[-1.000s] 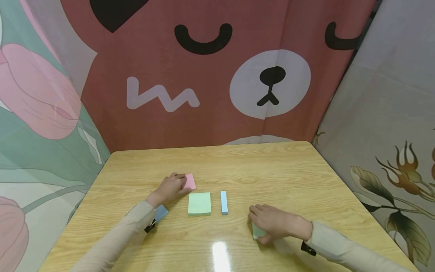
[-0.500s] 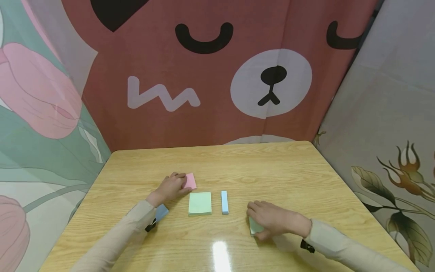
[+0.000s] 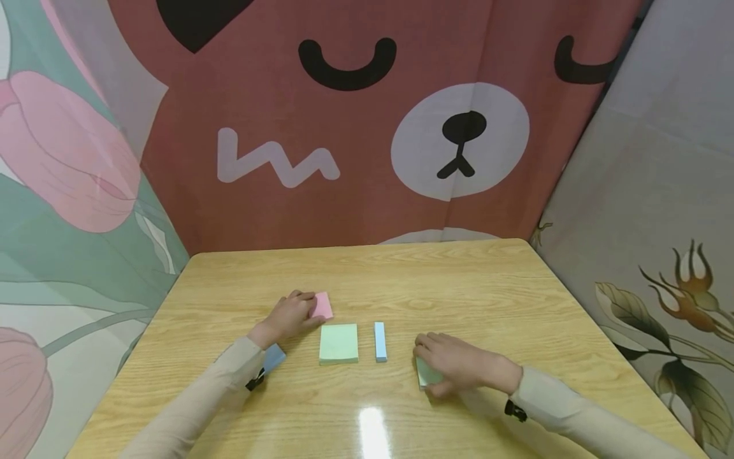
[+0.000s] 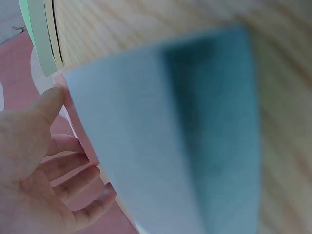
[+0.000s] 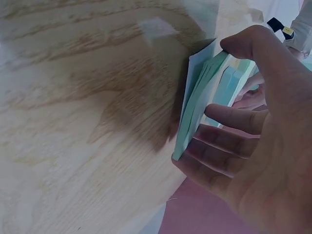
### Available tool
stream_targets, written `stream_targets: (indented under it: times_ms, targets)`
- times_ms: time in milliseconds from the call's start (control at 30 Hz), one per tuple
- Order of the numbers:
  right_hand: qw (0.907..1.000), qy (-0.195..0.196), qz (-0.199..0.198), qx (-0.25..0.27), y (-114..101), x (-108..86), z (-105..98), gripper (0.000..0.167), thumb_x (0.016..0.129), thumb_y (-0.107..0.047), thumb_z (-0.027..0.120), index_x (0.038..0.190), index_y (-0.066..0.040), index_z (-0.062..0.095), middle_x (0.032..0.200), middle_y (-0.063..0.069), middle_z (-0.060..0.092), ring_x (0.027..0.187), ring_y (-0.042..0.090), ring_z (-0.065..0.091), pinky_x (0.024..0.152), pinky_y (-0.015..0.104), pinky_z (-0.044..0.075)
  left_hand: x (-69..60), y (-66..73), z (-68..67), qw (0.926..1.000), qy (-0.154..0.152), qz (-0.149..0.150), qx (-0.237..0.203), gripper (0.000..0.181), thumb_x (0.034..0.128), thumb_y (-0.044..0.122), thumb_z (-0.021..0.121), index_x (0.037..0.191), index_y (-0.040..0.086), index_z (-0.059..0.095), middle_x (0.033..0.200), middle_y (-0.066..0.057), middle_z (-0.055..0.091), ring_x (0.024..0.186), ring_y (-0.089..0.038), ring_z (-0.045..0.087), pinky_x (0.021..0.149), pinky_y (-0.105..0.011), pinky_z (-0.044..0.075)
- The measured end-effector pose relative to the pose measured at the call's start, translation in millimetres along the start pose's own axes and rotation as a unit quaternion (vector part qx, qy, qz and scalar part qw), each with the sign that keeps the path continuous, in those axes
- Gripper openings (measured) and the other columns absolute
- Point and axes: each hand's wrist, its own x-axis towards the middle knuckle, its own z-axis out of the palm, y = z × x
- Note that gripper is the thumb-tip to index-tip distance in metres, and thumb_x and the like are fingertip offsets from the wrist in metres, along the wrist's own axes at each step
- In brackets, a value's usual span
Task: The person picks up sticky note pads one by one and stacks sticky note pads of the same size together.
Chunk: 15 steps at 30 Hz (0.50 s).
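My left hand holds a pink sticky note pad by its edges on the table. In the left wrist view the thumb is at one end of the pink pad and the fingers at the other. Beneath the left wrist lies a blue sticky note pad, large and close in that wrist's view. Farther right, my right hand grips a small green sticky note pad between thumb and fingers. The right wrist view shows this green pad edge-on, partly covered by the fingers.
Between the hands lie a larger light green sticky note pad and a narrow light blue pad. All rest on a wooden table. Printed curtains hang behind it and at both sides.
My right hand has slid the small green pad left and slightly away from me, closer to the narrow blue pad. The left hand stays on the pink pad.
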Motion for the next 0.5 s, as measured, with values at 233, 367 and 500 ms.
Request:
stream_targets:
  times_ms: [233, 367, 500]
  targets:
    - [0.9998, 0.002, 0.017, 0.012, 3.7, 4.2, 2.4, 0.055, 0.083, -0.041, 0.073, 0.122, -0.004, 0.059, 0.123, 0.008, 0.054, 0.100, 0.014, 0.053, 0.083, 0.029, 0.050, -0.4, 1.1, -1.3, 0.9998, -0.014, -0.012, -0.011, 0.038, 0.0970, 0.033, 0.065, 0.070, 0.013, 0.048, 0.130, -0.028, 0.057, 0.113, -0.045, 0.054, 0.074, -0.057, 0.046]
    - [0.9997, 0.007, 0.016, 0.015, 5.0, 6.8, 4.0, 0.053, 0.083, -0.040, 0.072, 0.121, -0.006, 0.060, 0.123, 0.007, 0.054, 0.101, 0.015, 0.053, 0.081, 0.028, 0.050, 0.1, 1.3, -1.2, 0.9997, -0.017, -0.014, -0.012, 0.038, 0.0971, 0.033, 0.065, 0.070, 0.013, 0.048, 0.131, -0.027, 0.057, 0.114, -0.045, 0.053, 0.075, -0.058, 0.046]
    - [0.9998, 0.010, 0.014, 0.011, 6.7, 10.1, 5.8, 0.051, 0.084, -0.041, 0.071, 0.120, -0.006, 0.060, 0.122, 0.007, 0.054, 0.100, 0.014, 0.053, 0.084, 0.029, 0.050, 0.3, 1.6, -1.6, 0.9997, -0.017, -0.013, -0.012, 0.038, 0.0971, 0.032, 0.065, 0.070, 0.012, 0.048, 0.131, -0.028, 0.057, 0.114, -0.044, 0.053, 0.074, -0.057, 0.046]
